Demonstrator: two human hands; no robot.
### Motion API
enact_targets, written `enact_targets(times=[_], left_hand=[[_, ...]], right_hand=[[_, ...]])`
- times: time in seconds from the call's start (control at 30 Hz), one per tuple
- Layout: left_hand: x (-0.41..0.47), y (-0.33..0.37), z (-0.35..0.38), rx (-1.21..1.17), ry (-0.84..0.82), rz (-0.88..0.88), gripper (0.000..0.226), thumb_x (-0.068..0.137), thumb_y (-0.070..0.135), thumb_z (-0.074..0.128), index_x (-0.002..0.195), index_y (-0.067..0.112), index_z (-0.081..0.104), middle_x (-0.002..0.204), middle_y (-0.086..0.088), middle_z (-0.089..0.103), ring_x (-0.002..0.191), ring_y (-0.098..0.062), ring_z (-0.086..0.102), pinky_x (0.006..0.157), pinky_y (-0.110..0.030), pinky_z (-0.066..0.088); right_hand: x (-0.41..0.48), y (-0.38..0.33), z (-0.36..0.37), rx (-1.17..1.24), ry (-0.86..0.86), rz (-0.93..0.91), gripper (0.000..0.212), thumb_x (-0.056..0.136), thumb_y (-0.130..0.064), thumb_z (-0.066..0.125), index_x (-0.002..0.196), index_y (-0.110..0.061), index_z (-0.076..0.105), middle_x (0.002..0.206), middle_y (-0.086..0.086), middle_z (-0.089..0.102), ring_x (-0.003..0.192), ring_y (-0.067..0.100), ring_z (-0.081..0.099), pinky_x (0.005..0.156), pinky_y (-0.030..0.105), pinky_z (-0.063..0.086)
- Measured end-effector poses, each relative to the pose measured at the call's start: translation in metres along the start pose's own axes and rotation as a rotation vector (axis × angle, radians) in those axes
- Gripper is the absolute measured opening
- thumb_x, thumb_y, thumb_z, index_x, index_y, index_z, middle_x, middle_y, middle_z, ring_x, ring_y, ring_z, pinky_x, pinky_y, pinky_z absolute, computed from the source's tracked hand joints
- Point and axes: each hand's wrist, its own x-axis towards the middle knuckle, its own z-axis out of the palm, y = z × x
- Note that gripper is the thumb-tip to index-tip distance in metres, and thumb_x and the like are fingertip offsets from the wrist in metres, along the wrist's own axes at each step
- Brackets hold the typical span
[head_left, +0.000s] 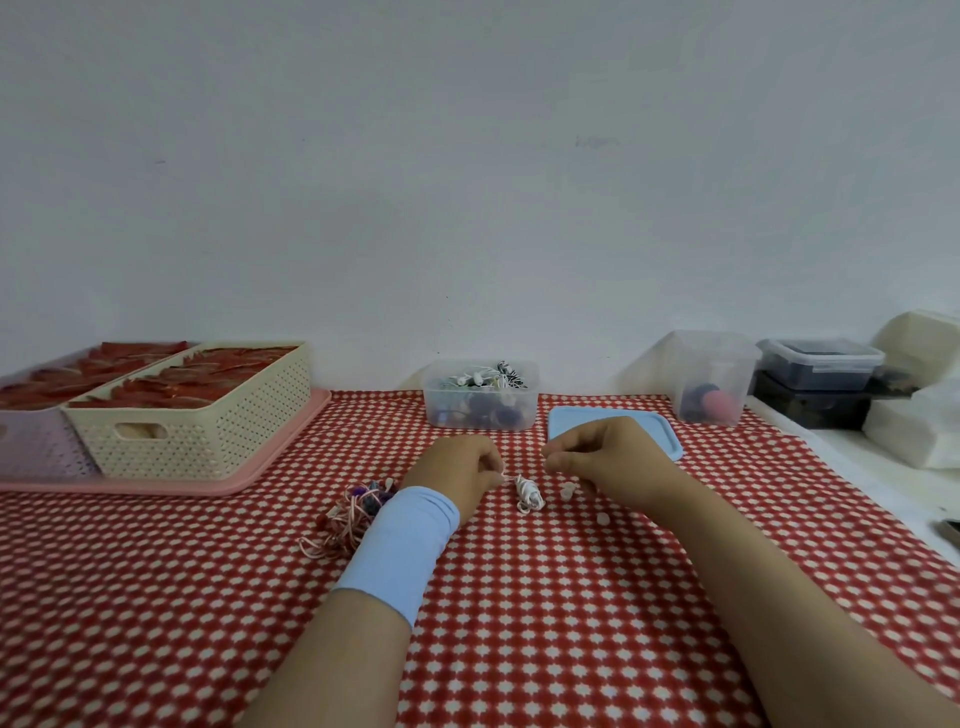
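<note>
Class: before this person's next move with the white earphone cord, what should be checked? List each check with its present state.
1. Left hand pinches the loose end of the white cord bundle: ok.
2. Right hand holds the cord: cannot tell; its fingers are curled, but no cord shows there.
3. Bundle rests on the tablecloth, apart from the pink tangle: ok.
4. Clear box is open, ready to take it: ok.
5. Blue lid lies beside the box, not on it: ok.
</note>
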Motion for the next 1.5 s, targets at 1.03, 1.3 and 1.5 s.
enact_targets(times=[1.03,1.3,1.5], left_hand=[[-0.01,0.021,0.01,-0.919,0.012,0.036,0.014,0.092,0.013,0.066,0.1,0.023,0.072,0.069,-0.002,0.07,0.058,-0.01,0.059,0.052,-0.019,0.05],[-0.009,0.016,0.01,-0.956,0.007,0.029,0.009,0.091,0.011,0.067,0.095,0.012,0.075,0.061,-0.001,0.066,0.054,-0.01,0.057,0.055,-0.019,0.049],[-0.01,0.016,0.01,-0.969,-0.032,0.046,0.011,0.09,0.011,0.068,0.096,0.007,0.076,0.063,-0.001,0.068,0.055,-0.012,0.058,0.056,-0.021,0.051]], right_hand=[[0.0,-0.002,-0.004,0.499,-0.153,0.165,0.017,0.093,-0.016,0.068,0.106,-0.013,0.079,0.083,0.0,0.073,0.06,0.013,0.053,0.046,0.02,0.029],[-0.001,-0.005,-0.006,0.536,-0.258,0.209,0.018,0.094,-0.015,0.064,0.104,-0.012,0.079,0.083,0.001,0.072,0.059,0.011,0.052,0.043,0.019,0.027],[-0.001,-0.005,-0.008,0.533,-0.287,0.267,0.022,0.094,-0.016,0.064,0.111,-0.009,0.076,0.083,0.002,0.071,0.06,0.011,0.054,0.04,0.018,0.029]])
